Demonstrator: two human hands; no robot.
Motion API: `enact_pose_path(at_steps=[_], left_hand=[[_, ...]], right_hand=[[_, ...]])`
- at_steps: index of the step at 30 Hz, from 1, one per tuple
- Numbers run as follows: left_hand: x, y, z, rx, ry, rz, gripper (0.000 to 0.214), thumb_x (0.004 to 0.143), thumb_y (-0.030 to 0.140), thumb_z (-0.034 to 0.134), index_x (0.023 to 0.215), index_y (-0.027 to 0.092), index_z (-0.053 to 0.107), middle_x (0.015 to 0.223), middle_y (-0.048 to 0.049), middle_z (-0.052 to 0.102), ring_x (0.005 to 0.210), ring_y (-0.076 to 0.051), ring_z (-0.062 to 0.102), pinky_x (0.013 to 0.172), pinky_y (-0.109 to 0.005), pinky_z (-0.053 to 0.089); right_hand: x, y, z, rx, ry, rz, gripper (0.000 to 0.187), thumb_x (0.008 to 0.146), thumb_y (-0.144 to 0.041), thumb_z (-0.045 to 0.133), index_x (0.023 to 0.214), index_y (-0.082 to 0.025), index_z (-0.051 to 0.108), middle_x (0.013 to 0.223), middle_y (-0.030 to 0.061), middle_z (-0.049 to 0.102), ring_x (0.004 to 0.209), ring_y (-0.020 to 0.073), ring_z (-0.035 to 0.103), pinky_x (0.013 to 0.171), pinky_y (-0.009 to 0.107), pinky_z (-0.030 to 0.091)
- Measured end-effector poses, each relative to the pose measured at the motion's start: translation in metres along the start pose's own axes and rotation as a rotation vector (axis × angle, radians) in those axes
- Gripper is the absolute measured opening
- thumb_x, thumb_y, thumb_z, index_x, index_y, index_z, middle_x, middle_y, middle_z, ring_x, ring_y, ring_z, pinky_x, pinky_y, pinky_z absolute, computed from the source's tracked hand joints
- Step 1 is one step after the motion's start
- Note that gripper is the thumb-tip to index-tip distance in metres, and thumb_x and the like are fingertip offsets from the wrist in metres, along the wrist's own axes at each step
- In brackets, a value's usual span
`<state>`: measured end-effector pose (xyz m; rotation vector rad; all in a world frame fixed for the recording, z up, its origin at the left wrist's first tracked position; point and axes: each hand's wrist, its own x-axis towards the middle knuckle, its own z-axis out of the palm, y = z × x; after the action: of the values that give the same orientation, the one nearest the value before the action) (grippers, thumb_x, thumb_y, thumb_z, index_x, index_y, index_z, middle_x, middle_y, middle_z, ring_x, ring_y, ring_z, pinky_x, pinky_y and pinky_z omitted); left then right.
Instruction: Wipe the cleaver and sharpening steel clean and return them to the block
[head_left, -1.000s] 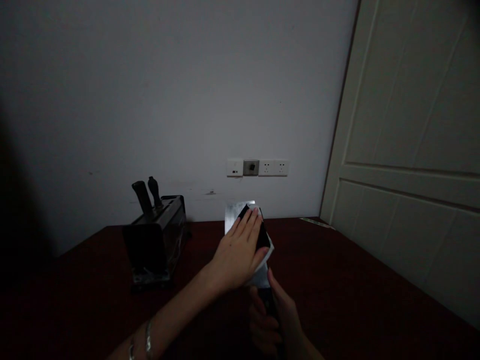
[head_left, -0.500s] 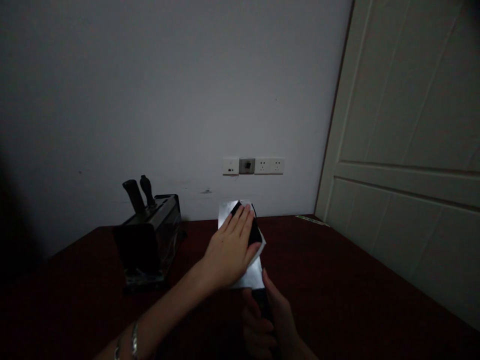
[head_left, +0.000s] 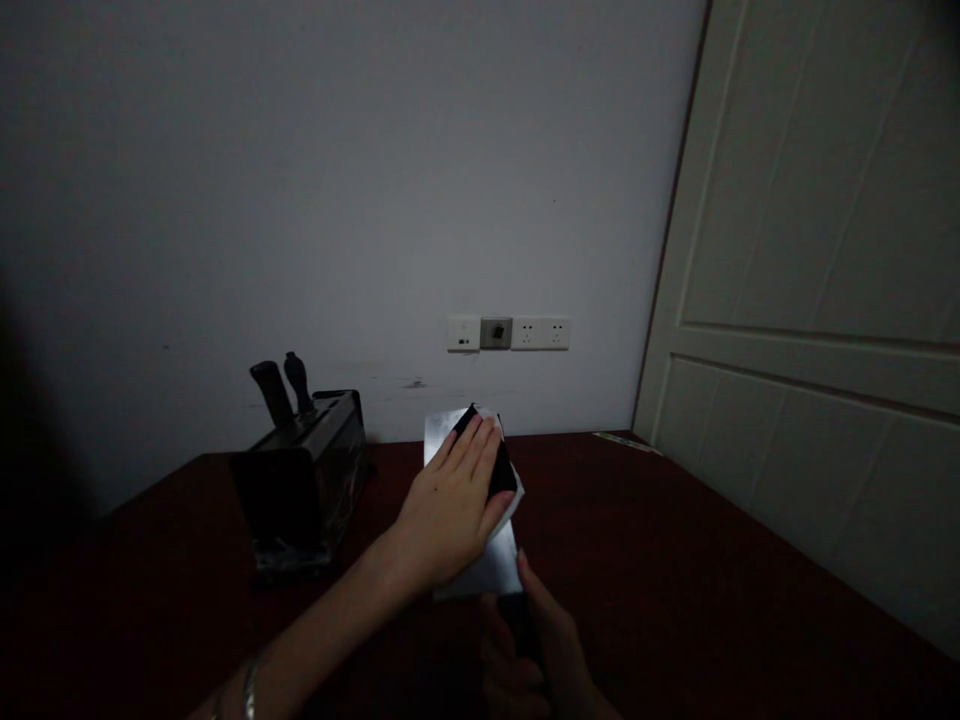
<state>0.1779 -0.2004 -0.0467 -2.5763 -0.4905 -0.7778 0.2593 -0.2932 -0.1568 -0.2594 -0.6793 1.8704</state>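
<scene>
Silver metal catches most of the light in this dim room: it is the broad blade of a knife (head_left: 487, 568), which I hold in front of me over a dark red table (head_left: 615, 540), a little below the middle of the view. The blade points away from me, leaning slightly left; I cannot tell whether it touches the tabletop. My right hand (head_left: 551, 640) is curled closed around its black handle, with the thumb reaching up to the base of the blade. My left hand (head_left: 446, 505) lies flat, palm down, its fingers straight and close together and the thumb set a little apart, pressing a black and white cloth (head_left: 504, 478) against the blade. Whether that cloth is one piece or two layers, I cannot tell. On my left wrist is a shiny bracelet (head_left: 250, 690). To the left on the table stands a dark knife block (head_left: 307, 480), with two black handles (head_left: 272, 393) sticking up from it at a tilt. Behind the table is a plain grey wall (head_left: 337, 180), bearing a row of sockets (head_left: 540, 333) and other plates. A pale panelled door (head_left: 810, 250) fills the right side, and near it a thin strip (head_left: 628, 442) lies at the table's far edge.
</scene>
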Motion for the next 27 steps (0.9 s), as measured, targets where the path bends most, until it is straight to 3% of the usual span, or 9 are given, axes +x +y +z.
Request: enact_pose_path(at_steps=[7,16,24,27], left_hand=[[0.012,-0.010,0.002,-0.028,0.051,-0.092,0.057,0.091,0.038,0.026,0.139,0.008,0.016,0.146,-0.0115,0.021,0.135,-0.021,0.007,0.109,-0.041,0.020],[-0.005,-0.011,-0.002,0.002,0.053,-0.085,0.060,0.090,0.037,0.028,0.140,0.008,0.013,0.147,-0.0123,0.017,0.135,-0.023,0.007,0.108,-0.043,0.022],[-0.020,0.017,-0.001,-0.008,-0.018,0.040,0.065,0.086,0.039,0.035,0.140,0.010,0.012,0.148,-0.0088,0.014,0.135,-0.022,0.007,0.108,-0.039,0.022],[-0.014,0.015,-0.003,-0.005,-0.016,0.028,0.064,0.087,0.039,0.033,0.140,0.010,0.014,0.148,-0.0087,0.014,0.135,-0.021,0.007,0.109,-0.038,0.020]], right_hand=[[0.000,0.006,-0.007,-0.001,0.071,0.009,0.055,0.071,-0.068,0.043,0.050,-0.018,0.044,0.028,-0.0077,0.032,0.020,0.0046,0.022,0.024,0.015,0.015],[0.004,0.011,-0.004,-0.111,0.158,-0.029,0.061,0.070,-0.073,0.039,0.046,-0.018,0.043,0.025,-0.0073,0.030,0.021,0.0032,0.020,0.026,0.016,0.015],[-0.004,-0.005,-0.002,-0.030,0.063,-0.068,0.057,0.073,-0.068,0.041,0.049,-0.017,0.045,0.028,-0.0079,0.032,0.021,0.0037,0.021,0.024,0.015,0.016],[-0.005,-0.007,-0.001,-0.012,-0.009,-0.069,0.054,0.073,-0.066,0.045,0.051,-0.016,0.048,0.029,-0.0076,0.034,0.020,0.0036,0.023,0.024,0.015,0.018]])
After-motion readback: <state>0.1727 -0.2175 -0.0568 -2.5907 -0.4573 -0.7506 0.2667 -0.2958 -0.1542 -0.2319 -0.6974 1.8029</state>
